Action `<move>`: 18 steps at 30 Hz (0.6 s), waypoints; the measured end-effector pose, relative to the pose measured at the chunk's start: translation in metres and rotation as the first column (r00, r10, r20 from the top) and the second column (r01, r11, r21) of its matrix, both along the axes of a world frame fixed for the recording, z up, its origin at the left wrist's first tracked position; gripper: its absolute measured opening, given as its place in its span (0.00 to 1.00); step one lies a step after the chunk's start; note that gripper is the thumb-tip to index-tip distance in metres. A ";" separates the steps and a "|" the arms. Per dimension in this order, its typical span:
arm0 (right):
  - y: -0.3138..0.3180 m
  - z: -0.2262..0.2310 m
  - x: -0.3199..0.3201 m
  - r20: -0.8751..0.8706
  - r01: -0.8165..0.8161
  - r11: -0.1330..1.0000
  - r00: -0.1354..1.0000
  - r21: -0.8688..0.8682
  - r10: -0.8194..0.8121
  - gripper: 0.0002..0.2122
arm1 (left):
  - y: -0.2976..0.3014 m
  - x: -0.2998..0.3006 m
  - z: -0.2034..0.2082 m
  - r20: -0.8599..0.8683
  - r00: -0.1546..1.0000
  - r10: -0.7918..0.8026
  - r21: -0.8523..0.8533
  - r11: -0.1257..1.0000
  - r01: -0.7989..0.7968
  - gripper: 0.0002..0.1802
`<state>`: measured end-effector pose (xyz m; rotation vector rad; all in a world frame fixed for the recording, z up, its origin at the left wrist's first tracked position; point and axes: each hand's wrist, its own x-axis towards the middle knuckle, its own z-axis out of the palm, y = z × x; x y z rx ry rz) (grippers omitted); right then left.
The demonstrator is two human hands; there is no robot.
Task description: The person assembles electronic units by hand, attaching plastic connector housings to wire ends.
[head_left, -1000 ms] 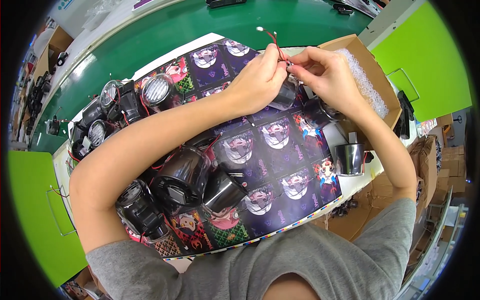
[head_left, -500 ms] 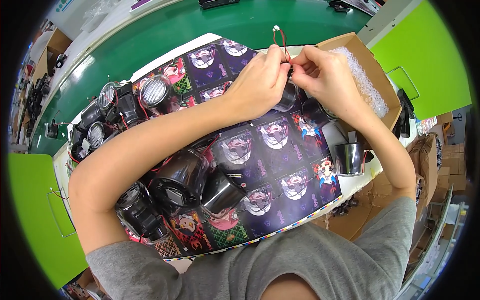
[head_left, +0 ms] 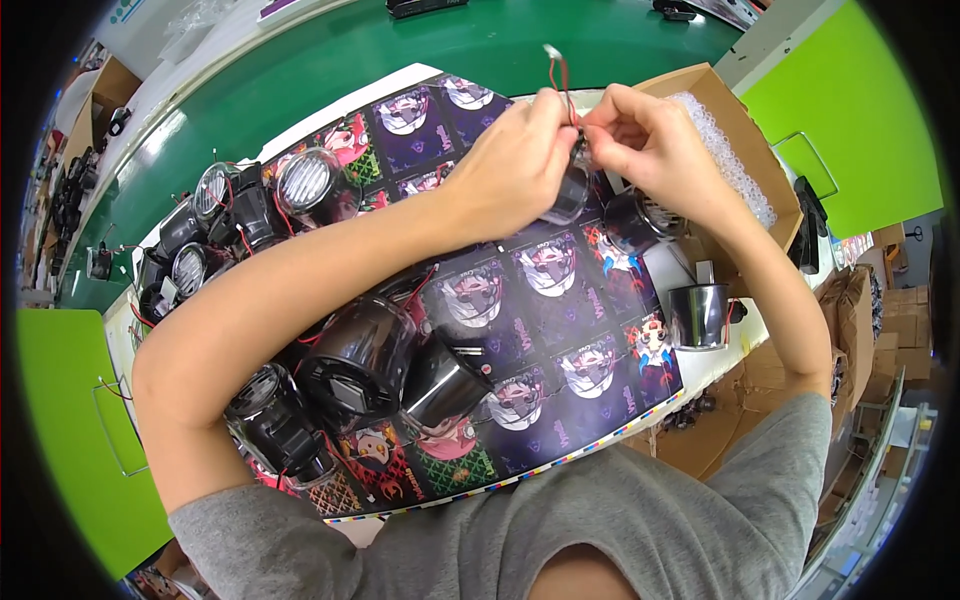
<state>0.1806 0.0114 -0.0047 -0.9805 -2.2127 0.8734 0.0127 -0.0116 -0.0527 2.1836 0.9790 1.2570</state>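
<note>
**Head view: both hands pinch the wire of a dark lamp unit**

Head view shows the left hand (head_left: 515,165) and right hand (head_left: 655,150) meeting near the far edge of the mat (head_left: 560,300). Fingers of both hands are closed in a pinch on a thin red and dark wire (head_left: 560,75), which loops up above the knuckles and ends in a small pale plug. Just below the fingertips hangs the lamp (head_left: 568,192), a dark round unit, mostly hidden by the left hand; it seems lifted slightly off the mat, though I cannot tell whether it touches.

Close to the right hand lies another dark round unit (head_left: 640,215), and nearer the body stands a shiny metal cup (head_left: 697,316) at the mat's right edge. Beyond the right wrist is an open cardboard box (head_left: 735,120) lined with bubble wrap.

Under the left forearm sits a cluster of large black housings (head_left: 360,360), with more at the mat's near-left corner. A further group with ribbed glass fronts (head_left: 305,180) and red leads crowds the far-left corner, beside the green table (head_left: 350,60).

Judging from the layout, work is part-way through: one unit is in hand with its wire being handled, and many units lie on the left side, but which of them are finished cannot be told.
</note>
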 end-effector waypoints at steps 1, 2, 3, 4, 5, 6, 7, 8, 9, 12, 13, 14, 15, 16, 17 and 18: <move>-0.001 0.000 -0.001 -0.001 -0.002 1.000 1.000 -0.001 0.002 0.05 | 0.002 0.000 0.000 0.049 0.999 0.007 -0.086 0.996 -0.003 0.07; -0.003 0.000 -0.002 0.012 -0.010 1.000 1.000 0.000 0.010 0.06 | 0.001 -0.002 0.000 0.048 0.999 0.009 -0.087 0.996 -0.005 0.07; -0.004 0.000 -0.002 0.025 -0.015 1.000 1.000 0.002 0.015 0.07 | 0.000 -0.003 0.001 0.087 0.996 0.016 -0.217 0.976 0.003 0.08; -0.004 0.001 -0.003 0.024 -0.014 1.000 1.000 0.002 0.014 0.07 | 0.000 -0.004 0.002 0.123 0.992 0.027 -0.342 0.939 0.017 0.08; -0.005 0.001 -0.003 0.039 -0.031 0.998 0.999 0.060 0.029 0.08 | 0.000 -0.004 0.004 0.123 0.992 0.027 -0.342 0.940 0.017 0.08; -0.006 0.001 -0.004 0.055 -0.049 0.992 0.998 0.117 0.042 0.09 | 0.002 -0.003 0.002 0.158 0.987 0.032 -0.362 0.932 0.028 0.09; -0.006 0.001 -0.005 0.056 -0.047 0.992 0.998 0.117 0.041 0.09 | 0.003 -0.003 0.001 0.192 0.981 0.038 -0.382 0.923 0.039 0.10; -0.006 0.001 -0.006 0.060 -0.037 0.993 0.998 0.114 0.030 0.10 | 0.005 -0.002 0.000 0.193 0.981 0.036 -0.382 0.923 0.041 0.10; -0.006 0.001 -0.007 0.063 -0.027 0.993 0.998 0.111 0.020 0.10 | 0.006 -0.003 -0.002 0.203 0.979 0.033 -0.384 0.922 0.049 0.10; -0.004 0.002 -0.006 0.093 -0.020 0.984 0.996 0.178 0.003 0.11 | 0.012 -0.003 -0.007 0.241 0.969 0.048 -0.415 0.908 0.059 0.12; -0.003 0.005 -0.005 0.092 -0.023 0.983 0.996 0.180 0.007 0.11 | 0.015 -0.004 -0.007 0.268 0.961 0.067 -0.443 0.895 0.061 0.13; -0.002 0.010 -0.004 0.129 -0.027 0.971 0.992 0.236 -0.004 0.11 | 0.018 -0.006 -0.007 0.205 0.973 0.110 -0.442 0.897 -0.009 0.16; 0.001 0.015 0.000 0.167 -0.027 0.956 0.986 0.292 -0.024 0.11 | 0.023 -0.009 -0.005 0.144 0.979 0.147 -0.437 0.897 -0.070 0.18; 0.006 0.019 0.006 0.205 -0.013 0.963 0.978 0.270 -0.044 0.12 | 0.032 -0.017 -0.001 0.037 0.980 0.197 -0.476 0.865 -0.156 0.22; 0.007 0.029 0.010 0.232 0.003 0.956 0.970 0.293 -0.074 0.12 | 0.042 -0.028 0.004 -0.092 0.962 0.259 -0.412 0.869 -0.273 0.25; 0.008 0.038 0.019 0.250 0.014 0.945 0.963 0.328 -0.101 0.12 | 0.058 -0.043 0.013 -0.190 0.950 0.246 -0.432 0.848 -0.306 0.26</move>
